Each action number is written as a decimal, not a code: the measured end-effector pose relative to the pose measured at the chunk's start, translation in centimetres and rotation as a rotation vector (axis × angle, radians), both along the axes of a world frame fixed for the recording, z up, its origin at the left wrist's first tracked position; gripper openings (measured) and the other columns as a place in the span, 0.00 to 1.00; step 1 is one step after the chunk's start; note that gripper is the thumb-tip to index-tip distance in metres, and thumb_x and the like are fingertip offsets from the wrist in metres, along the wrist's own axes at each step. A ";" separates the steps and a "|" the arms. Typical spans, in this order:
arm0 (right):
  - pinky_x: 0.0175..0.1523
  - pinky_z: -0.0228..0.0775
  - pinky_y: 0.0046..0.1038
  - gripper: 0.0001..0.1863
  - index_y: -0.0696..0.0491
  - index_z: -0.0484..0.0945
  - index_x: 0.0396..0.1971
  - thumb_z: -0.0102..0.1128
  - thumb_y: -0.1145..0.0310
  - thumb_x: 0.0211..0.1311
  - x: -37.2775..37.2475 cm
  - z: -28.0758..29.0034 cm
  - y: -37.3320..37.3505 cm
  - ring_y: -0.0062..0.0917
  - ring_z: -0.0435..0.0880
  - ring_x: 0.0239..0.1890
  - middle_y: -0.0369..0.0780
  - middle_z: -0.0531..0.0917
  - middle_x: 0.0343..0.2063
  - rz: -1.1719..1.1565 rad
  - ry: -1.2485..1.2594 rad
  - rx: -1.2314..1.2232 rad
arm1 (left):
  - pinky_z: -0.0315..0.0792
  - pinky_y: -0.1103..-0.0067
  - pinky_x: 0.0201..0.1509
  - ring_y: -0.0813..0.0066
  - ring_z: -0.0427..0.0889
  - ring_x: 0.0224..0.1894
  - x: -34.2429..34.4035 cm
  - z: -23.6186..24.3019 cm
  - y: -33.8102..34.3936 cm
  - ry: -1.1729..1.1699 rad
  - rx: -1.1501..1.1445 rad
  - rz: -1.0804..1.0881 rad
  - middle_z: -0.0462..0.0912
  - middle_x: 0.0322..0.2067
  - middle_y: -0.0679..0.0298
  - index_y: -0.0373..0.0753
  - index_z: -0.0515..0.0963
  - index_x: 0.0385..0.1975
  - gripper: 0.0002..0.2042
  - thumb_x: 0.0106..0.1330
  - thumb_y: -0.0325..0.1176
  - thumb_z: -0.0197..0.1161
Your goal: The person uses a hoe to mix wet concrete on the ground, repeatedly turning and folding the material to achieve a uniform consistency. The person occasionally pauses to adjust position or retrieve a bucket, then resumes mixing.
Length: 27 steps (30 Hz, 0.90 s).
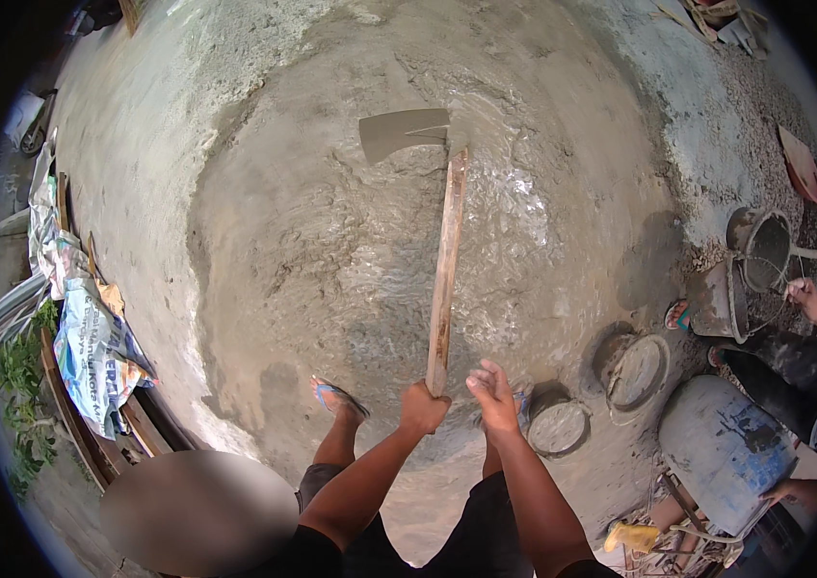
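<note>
My left hand (pixel 423 412) grips the lower end of a long wooden hoe handle (pixel 449 255). Just right of that end, my right hand (pixel 493 395) is raised with its fingers apart, slightly curled and holding nothing. The hoe's wide metal blade (pixel 399 133) rests in a spread of wet grey cement mix (pixel 534 260) ahead of me. My feet, in blue sandals, stand at the near edge of the mix, one on each side of the handle's end.
At right, a co-worker's hand (pixel 805 297) holds a bucket's wire handle (pixel 728 303); another hand touches a blue drum (pixel 722 458). More round buckets (pixel 635 371) stand nearby. Sacks (pixel 91 356), boards and plants line the left edge. A blurred shape covers the lower left.
</note>
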State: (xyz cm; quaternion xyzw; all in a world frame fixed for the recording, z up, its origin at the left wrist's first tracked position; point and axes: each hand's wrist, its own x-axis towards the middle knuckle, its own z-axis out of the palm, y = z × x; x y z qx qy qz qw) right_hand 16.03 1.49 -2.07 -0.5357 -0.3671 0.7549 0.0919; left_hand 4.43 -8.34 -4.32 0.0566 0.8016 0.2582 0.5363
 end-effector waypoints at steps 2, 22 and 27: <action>0.53 0.65 0.29 0.30 0.54 0.64 0.60 0.65 0.63 0.61 -4.9 -4.8 1.8 0.26 0.75 0.46 0.41 0.76 0.43 -0.074 -0.043 -0.205 | 0.78 0.60 0.35 0.44 0.84 0.31 2.9 0.9 -3.5 0.212 0.036 -0.142 0.81 0.27 0.36 0.24 0.77 0.36 0.19 0.47 0.33 0.64; 0.53 0.72 0.34 0.35 0.53 0.51 0.69 0.53 0.74 0.63 1.9 4.8 10.0 0.32 0.81 0.47 0.47 0.70 0.58 -0.018 0.333 0.180 | 0.75 0.75 0.21 0.71 0.80 0.16 -25.9 -0.9 34.7 0.365 0.239 -0.080 0.81 0.18 0.55 0.27 0.79 0.25 0.13 0.52 0.34 0.66; 0.49 0.74 0.32 0.26 0.51 0.61 0.62 0.52 0.74 0.65 19.4 8.1 -0.6 0.29 0.80 0.43 0.43 0.77 0.47 -0.312 -0.030 -0.137 | 0.74 0.72 0.21 0.66 0.82 0.20 -24.2 -6.7 37.7 0.202 -0.028 -0.080 0.83 0.24 0.50 0.26 0.80 0.35 0.14 0.54 0.30 0.59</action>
